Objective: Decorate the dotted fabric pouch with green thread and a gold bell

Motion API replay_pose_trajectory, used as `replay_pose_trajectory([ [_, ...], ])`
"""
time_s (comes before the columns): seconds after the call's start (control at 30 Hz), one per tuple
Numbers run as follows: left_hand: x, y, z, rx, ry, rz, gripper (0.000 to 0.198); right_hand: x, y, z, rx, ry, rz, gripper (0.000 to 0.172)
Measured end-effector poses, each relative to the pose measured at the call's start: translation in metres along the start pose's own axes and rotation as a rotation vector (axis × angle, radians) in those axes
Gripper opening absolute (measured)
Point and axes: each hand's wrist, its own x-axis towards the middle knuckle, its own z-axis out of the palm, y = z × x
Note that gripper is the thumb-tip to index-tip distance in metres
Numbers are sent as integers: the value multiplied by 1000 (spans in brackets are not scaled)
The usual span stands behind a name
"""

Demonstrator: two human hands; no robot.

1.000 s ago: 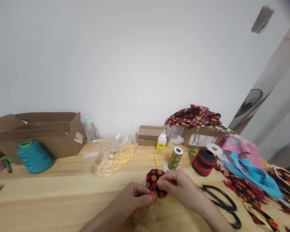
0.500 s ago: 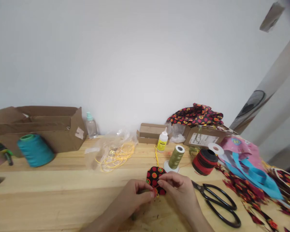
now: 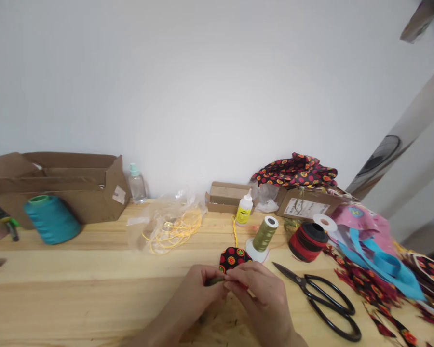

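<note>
A small black floral fabric pouch (image 3: 231, 259) with red and yellow blossoms lies in front of me, its lower part covered by my fingers. From its top a twisted yellow cord (image 3: 235, 231) runs up along the table. My left hand (image 3: 198, 291) is closed at the pouch's lower left edge, a narrow olive-coloured bit showing between thumb and forefinger. My right hand (image 3: 262, 294) lies over the pouch's lower right, thumb and forefinger pinched against the left fingertips. What the right fingers pinch is hidden. Black-handled scissors (image 3: 323, 299) lie half open to the right.
Behind the pouch stand a glue bottle (image 3: 244, 209) and an olive thread spool (image 3: 265, 236). Right are a red-black roll (image 3: 308, 242), blue ribbon (image 3: 383, 262) and fabric scraps (image 3: 369, 284). Left are yellow cord in plastic (image 3: 177, 231), a teal thread cone (image 3: 50, 219) and a cardboard box (image 3: 83, 193).
My right hand has moved down and left from the pouch's right side to meet the left fingertips, covering more of the pouch. The scissor blades are now uncovered.
</note>
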Motion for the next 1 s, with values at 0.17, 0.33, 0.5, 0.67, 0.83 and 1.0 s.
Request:
replay_pose_trajectory([
  [0.17, -2, 3, -4, -129, -22, -31, 21, -2, 5, -3, 12, -39, 31, 22],
  [0.33, -3, 2, -8, -265, -61, -46, 29, -4, 5, -6, -26, -96, -55, 41],
  [0.5, -2, 2, -8, -303, -59, -33, 28, -3, 0, -6, -61, -124, -115, 45],
  [0.67, -1, 3, -9, -353, -64, -27, 29, 1, 0, -13, 70, 72, 294, 17],
  [0.83, 3, -2, -11, -414, -61, -26, 28, 0, 12, -11, 339, -81, 787, 27],
  [1.0, 2, -4, -11, -404, -81, -30, 26, 0, 13, -3, 699, -240, 958, 34],
])
